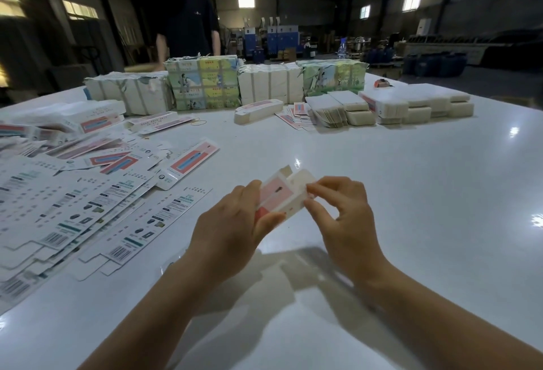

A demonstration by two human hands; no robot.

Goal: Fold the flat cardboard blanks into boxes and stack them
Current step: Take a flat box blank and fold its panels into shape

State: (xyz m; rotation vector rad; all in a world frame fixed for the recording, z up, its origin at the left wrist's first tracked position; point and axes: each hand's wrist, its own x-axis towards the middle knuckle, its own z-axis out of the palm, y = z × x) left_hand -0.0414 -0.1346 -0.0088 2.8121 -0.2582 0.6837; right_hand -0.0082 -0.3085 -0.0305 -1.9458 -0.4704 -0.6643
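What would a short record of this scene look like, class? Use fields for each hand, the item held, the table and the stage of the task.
left hand: grips the box from its left side
right hand: pinches the end flap
box: pink and white, half folded, held above the table
table: white and glossy
blanks: flat, spread loosely at left
bundles: strapped, along the far edge
stage: one box being folded, not yet stacked

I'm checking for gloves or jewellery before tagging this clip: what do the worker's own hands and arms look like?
Both are bare: the left hand and right hand have no gloves, rings or watch showing, and no sleeves show on the forearms. Nails look short and unpainted.
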